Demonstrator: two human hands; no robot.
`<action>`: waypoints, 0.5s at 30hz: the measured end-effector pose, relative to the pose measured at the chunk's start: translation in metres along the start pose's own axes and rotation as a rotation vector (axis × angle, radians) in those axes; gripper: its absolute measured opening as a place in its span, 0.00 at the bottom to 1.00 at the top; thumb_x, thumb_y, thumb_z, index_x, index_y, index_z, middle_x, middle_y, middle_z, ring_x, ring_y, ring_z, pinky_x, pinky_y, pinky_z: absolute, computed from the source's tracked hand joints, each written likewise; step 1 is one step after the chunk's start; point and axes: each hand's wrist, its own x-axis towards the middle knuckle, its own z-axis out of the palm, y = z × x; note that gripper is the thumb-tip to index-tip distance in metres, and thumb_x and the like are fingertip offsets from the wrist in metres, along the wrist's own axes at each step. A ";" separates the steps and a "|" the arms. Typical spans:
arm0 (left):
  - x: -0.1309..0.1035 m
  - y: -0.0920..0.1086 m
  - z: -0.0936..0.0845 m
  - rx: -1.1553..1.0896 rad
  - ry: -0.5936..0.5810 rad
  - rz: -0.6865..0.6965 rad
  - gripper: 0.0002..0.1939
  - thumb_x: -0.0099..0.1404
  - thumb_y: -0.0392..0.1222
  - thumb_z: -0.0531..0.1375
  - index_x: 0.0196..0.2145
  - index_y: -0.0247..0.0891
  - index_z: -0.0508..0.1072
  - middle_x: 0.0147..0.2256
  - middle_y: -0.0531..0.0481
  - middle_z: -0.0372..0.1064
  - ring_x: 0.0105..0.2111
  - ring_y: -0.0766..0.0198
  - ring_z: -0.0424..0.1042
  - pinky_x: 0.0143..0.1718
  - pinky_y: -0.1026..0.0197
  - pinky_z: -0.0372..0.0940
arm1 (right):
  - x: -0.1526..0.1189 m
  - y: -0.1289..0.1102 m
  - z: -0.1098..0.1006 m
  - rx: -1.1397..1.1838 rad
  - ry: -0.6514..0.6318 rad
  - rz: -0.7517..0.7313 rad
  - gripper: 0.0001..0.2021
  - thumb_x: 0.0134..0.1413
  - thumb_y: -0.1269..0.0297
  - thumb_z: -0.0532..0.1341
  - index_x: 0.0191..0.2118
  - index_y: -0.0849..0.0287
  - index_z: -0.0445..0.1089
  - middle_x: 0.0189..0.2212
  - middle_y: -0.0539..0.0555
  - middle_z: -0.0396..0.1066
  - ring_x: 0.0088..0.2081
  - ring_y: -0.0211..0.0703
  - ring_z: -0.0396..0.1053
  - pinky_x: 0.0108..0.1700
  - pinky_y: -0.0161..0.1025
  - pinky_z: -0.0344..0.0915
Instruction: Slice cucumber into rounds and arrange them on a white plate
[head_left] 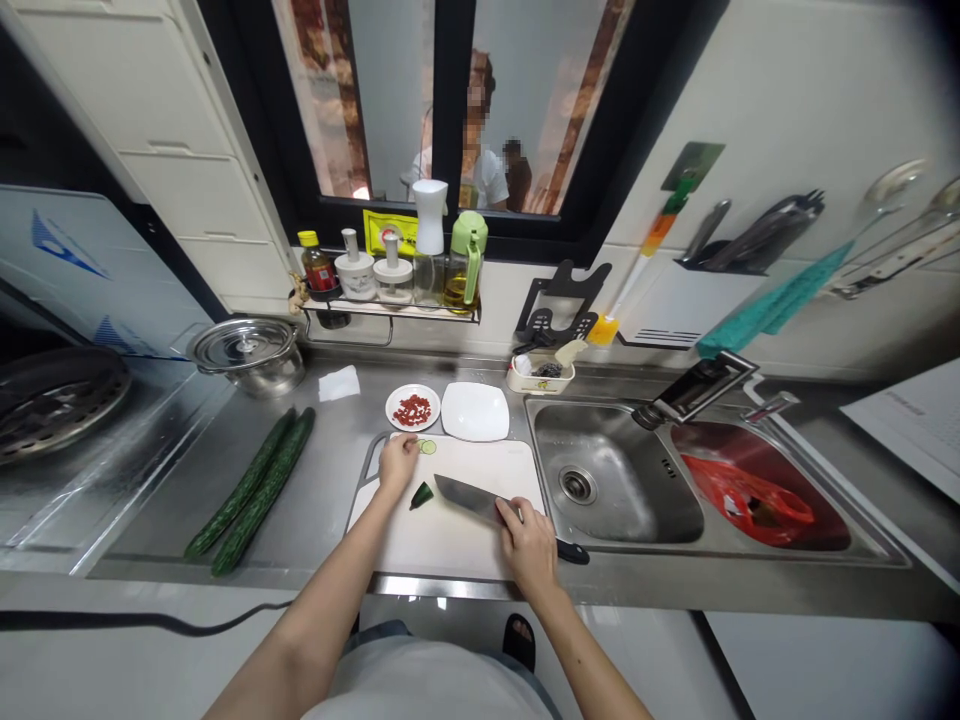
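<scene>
On the white cutting board point(450, 550), my left hand point(396, 465) has its fingers drawn together at the edge of a few thin cucumber slices point(427, 447); the fingertips hide part of what they pinch. My right hand point(529, 545) is closed around the black handle of a kitchen knife point(469, 496). Its blade lies low over the board, pointing left. Between the hands is a dark green cucumber end point(421, 494), close to the knife tip. Behind the board stand a white plate of small red pieces point(394, 413) and a bare white square plate point(475, 411).
Two whole cucumbers point(259, 490) lie on the steel counter at left, near a lidded pot point(251, 355). A double sink point(622, 530) with a red bag point(750, 505) is at right. A condiment rack point(390, 307) hangs under the window; a person shows in the glass.
</scene>
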 end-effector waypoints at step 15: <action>-0.097 -0.024 -0.006 -0.097 -0.063 0.347 0.11 0.59 0.42 0.58 0.40 0.39 0.69 0.39 0.47 0.68 0.41 0.59 0.68 0.44 0.56 0.64 | 0.033 -0.023 -0.018 0.580 0.028 0.284 0.19 0.63 0.57 0.44 0.34 0.60 0.68 0.31 0.56 0.68 0.34 0.42 0.66 0.38 0.36 0.61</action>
